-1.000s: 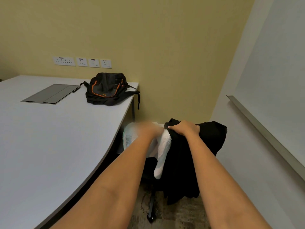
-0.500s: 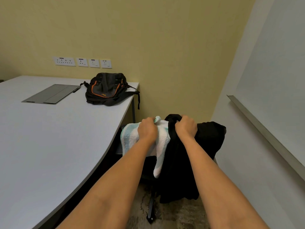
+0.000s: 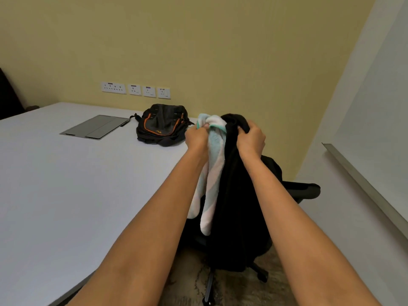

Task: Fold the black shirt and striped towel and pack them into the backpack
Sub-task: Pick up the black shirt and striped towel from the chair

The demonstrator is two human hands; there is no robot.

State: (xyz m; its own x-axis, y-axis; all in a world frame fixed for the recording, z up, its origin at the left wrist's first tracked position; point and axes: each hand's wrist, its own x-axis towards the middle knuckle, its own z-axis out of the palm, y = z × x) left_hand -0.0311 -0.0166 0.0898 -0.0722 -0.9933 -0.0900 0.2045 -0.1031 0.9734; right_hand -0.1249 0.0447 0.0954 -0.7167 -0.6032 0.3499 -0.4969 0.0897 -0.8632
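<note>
Both hands are raised: left hand [image 3: 197, 138] grips the towel [image 3: 213, 173], right hand [image 3: 251, 140] grips the shirt [image 3: 236, 206]; backpack [image 3: 162, 124] on table [image 3: 66, 184].

Backpack [image 3: 162, 125]: orange emblem [image 3: 157, 131] on its front, just beyond the left hand [image 3: 196, 138]; no letters legible.
Wall sockets [image 3: 135, 91]: small purple tags [image 3: 133, 86], too small to read.

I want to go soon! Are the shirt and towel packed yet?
Not yet. Nothing is folded or packed. The left hand holds the towel and the right hand holds the black shirt, both hanging loose. Folding is left, then packing into the backpack on the table.
</note>
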